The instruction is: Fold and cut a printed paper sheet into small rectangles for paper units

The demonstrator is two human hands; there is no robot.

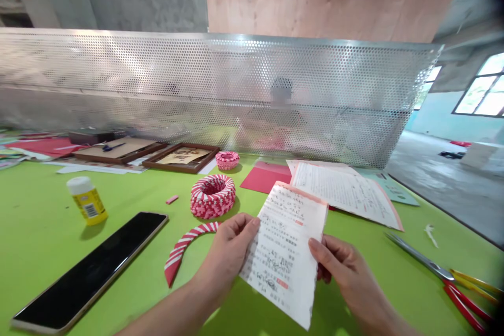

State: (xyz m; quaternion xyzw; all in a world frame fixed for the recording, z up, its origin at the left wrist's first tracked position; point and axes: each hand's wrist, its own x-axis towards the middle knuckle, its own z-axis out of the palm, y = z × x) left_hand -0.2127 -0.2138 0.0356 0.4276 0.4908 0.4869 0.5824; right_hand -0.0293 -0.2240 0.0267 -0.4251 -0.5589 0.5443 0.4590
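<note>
Between both hands I hold up a sheet of paper (284,252) with print and handwriting, its edges uneven. My left hand (235,241) pinches its left edge, thumb on top. On the right edge, my right hand (334,260) grips with the thumb in front and fingers curled behind. Left of my left hand lies a curved red-and-white striped paper strip (185,247), its end partly hidden by the hand. Beyond it stands a thick ring of folded red-and-white paper (212,197), with a smaller striped ring (227,160) farther back.
A phone (94,268) and a glue stick (87,202) are on the left. Scissors (437,268) lie at the right. Behind are more written sheets (346,189), red paper (263,177) and a picture frame (183,157). A perforated metal screen (220,73) borders the green table.
</note>
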